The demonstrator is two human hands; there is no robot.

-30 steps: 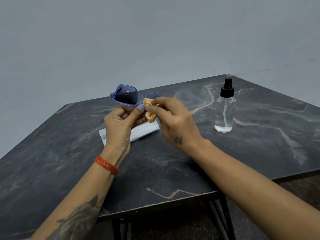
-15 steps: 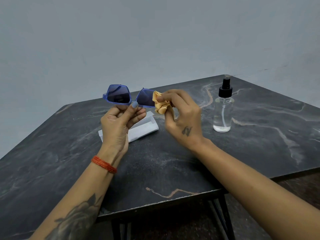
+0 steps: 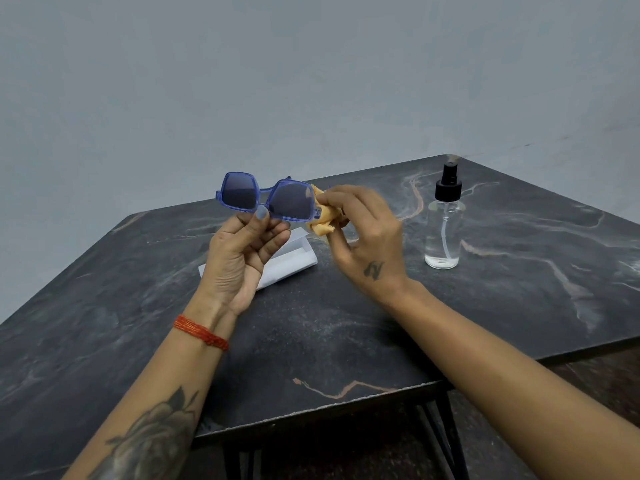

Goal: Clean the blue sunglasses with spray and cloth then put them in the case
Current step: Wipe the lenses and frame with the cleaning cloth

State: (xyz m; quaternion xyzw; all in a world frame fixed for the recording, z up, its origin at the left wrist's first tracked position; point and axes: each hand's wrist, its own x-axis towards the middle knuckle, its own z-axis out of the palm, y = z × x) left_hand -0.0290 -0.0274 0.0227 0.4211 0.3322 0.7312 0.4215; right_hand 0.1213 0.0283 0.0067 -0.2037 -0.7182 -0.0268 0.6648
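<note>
Here, head view: blue sunglasses (image 3: 268, 199) held up over far part of dark marble table (image 3: 346, 334), translucent blue angular frame, dark lenses facing camera. Left hand (image 3: 239, 258) pinches lower frame edge near bridge. Right hand (image 3: 363, 230) clutches bunched yellow cloth (image 3: 323, 221) against right lens edge. White case (image 3: 294, 261) on table behind left hand. Clear spray bottle (image 3: 445, 230), black pump, stands right.

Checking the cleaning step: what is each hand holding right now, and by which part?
The left hand pinches the blue sunglasses at the frame's lower edge near the bridge. The right hand holds the bunched orange cloth in its fingertips, beside one lens.
</note>
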